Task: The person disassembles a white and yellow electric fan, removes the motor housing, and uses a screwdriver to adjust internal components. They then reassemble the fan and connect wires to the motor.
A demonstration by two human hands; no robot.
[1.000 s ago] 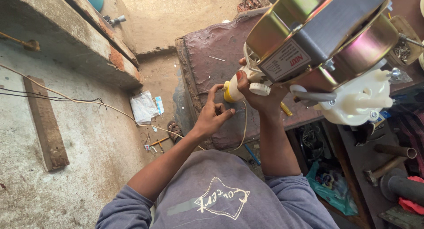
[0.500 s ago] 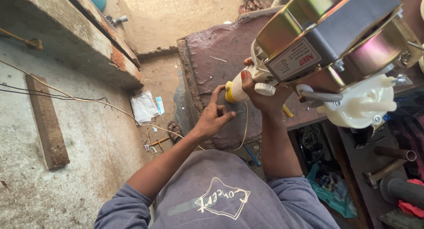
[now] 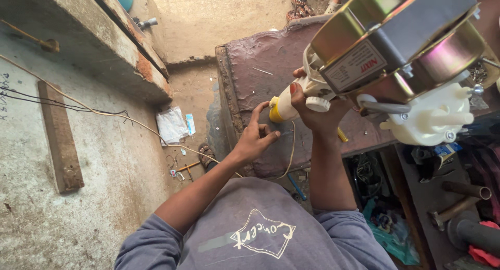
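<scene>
Fingers of the right hand [image 3: 317, 111] are wrapped around the white neck at the back of a fan motor [image 3: 396, 46], holding the whole motor up close to the camera above the counter [image 3: 260, 61]. The left hand [image 3: 255, 137] sits just below it, its index fingertip touching the yellow ring on a white cylindrical part [image 3: 281, 107] that sticks out of the motor's end; its other fingers are curled in loosely and grip nothing that I can see. A thin pale wire [image 3: 290, 150] hangs down from that end, past the counter edge.

As a judgement, the work looks mid-way: the motor's metal shell and white plastic gearbox [image 3: 432, 116] are together in one piece, while the small part at the end is under the fingertip, either being seated or checked. Whether it is fully home cannot be told from this angle. A hammer [image 3: 450, 210] lies on the shelf below, untouched.
</scene>
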